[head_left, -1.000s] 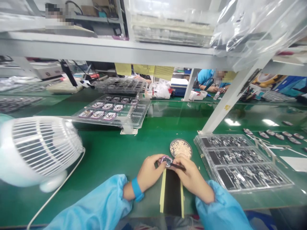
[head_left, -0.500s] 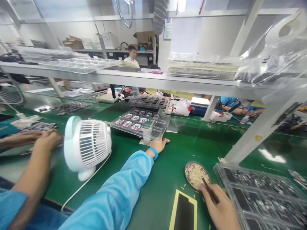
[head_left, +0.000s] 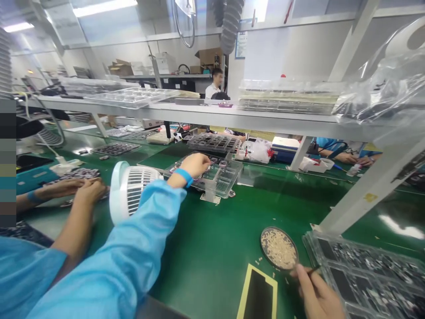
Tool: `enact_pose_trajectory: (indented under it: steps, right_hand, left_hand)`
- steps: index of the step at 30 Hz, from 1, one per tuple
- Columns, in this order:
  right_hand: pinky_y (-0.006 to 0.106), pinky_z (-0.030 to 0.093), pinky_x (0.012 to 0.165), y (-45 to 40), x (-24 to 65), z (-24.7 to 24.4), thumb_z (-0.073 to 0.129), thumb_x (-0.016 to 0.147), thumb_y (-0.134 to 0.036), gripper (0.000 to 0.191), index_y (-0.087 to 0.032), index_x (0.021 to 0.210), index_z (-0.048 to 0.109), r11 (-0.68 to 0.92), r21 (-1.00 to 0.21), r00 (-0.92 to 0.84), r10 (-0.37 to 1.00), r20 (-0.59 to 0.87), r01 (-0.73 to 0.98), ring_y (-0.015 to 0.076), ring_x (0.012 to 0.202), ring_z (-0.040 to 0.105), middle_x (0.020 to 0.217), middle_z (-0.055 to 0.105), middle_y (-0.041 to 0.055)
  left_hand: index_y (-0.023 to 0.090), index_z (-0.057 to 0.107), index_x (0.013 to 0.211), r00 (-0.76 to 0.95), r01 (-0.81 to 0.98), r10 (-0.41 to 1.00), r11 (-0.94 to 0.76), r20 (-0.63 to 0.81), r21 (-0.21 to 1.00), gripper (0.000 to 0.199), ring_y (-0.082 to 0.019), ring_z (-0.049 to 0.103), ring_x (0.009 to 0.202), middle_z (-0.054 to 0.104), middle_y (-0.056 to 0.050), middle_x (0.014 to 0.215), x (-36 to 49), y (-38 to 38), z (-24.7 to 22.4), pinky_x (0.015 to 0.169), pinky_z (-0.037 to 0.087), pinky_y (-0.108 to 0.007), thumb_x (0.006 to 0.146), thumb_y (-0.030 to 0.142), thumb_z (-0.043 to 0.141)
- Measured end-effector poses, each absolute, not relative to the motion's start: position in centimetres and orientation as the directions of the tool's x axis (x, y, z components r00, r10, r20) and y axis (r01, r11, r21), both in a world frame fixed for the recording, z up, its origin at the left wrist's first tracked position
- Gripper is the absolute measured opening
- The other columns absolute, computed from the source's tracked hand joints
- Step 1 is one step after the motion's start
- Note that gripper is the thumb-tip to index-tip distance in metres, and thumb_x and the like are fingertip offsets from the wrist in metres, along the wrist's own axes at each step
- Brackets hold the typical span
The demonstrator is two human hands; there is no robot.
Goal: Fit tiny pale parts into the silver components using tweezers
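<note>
My left hand (head_left: 195, 165), with a blue wristband, reaches over a clear plastic tray (head_left: 229, 177) of small framed parts. Its fingers are bent together; whatever lies between them is hidden. Beside the tray's near right corner a small part (head_left: 231, 193) rests on the green table. My right hand (head_left: 320, 292) is closed around dark tweezers (head_left: 314, 269), low on the right. Just beyond its fingertips stands a round dish (head_left: 279, 248) full of tiny pale pieces, a few scattered around it. A dark sheet with a yellow border (head_left: 257, 294) lies to the left of this hand.
A white fan (head_left: 133, 188) stands partly behind my left sleeve. Stacked clear trays (head_left: 372, 266) of parts sit at right beside a slanted white post (head_left: 352, 195). An overhead shelf (head_left: 199, 113) spans the bench. A co-worker's hands (head_left: 86, 188) are at left.
My left hand has moved up and left from the tray's near right corner to above the tray, leaving a small part on the table. My right hand has shifted slightly, its tweezers now away from the dish.
</note>
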State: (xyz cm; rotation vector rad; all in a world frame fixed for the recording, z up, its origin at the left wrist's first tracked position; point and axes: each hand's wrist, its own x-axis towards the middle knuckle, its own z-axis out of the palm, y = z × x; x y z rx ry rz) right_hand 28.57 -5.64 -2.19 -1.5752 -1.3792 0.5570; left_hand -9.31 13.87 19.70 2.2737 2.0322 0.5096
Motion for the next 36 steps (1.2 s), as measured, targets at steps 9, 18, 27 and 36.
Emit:
enact_pose_trajectory:
  steps: [9,18,27,36]
  right_hand:
    - [0.026,0.052,0.049,-4.8,26.9,-2.0,0.073,0.077,-0.061,0.045,-0.018,0.089,0.067,0.038,-0.994,0.222,0.973,0.061,0.105,0.0196,0.056,0.063,0.065,0.067,0.0043]
    - [0.029,0.057,0.068,-5.3,25.9,-0.9,0.068,0.091,-0.043,0.024,-0.019,0.091,0.064,0.157,-0.983,-0.020,0.988,0.155,0.093,0.0191,0.076,0.068,0.091,0.069,0.0070]
    - [0.033,0.060,0.075,-5.0,25.9,-1.8,0.066,0.092,-0.044,0.024,-0.020,0.093,0.061,0.143,-0.975,0.021,0.989,0.149,0.170,0.0216,0.078,0.072,0.086,0.069,0.0059]
    - [0.036,0.059,0.078,-5.0,26.0,-1.7,0.064,0.093,-0.046,0.027,-0.019,0.094,0.061,0.158,-0.967,-0.009,0.987,0.159,0.199,0.0230,0.081,0.071,0.091,0.070,0.0082]
  left_hand:
    - [0.021,0.080,0.094,0.092,0.995,0.995,-0.090,-0.046,0.041,0.030,-0.031,0.070,0.094,0.077,-0.010,0.102,-10.7,21.5,19.7,0.082,0.052,-0.032,0.065,0.029,0.078]
    - [0.020,0.077,0.102,0.122,0.991,0.992,-0.122,-0.016,-0.060,0.035,-0.031,0.067,0.099,0.075,-0.010,0.106,-11.2,22.7,18.0,0.083,0.050,-0.031,0.071,0.035,0.073]
    - [0.013,0.070,0.119,0.123,0.988,0.991,-0.127,-0.049,-0.086,0.047,-0.021,0.061,0.083,0.075,-0.008,0.103,-11.9,23.3,17.9,0.085,0.048,-0.032,0.080,0.040,0.075]
    - [0.001,0.063,0.114,0.081,0.996,0.989,-0.083,0.127,0.014,0.042,-0.024,0.061,0.093,0.071,-0.013,0.104,-10.1,20.8,18.7,0.090,0.046,-0.036,0.080,0.021,0.078]
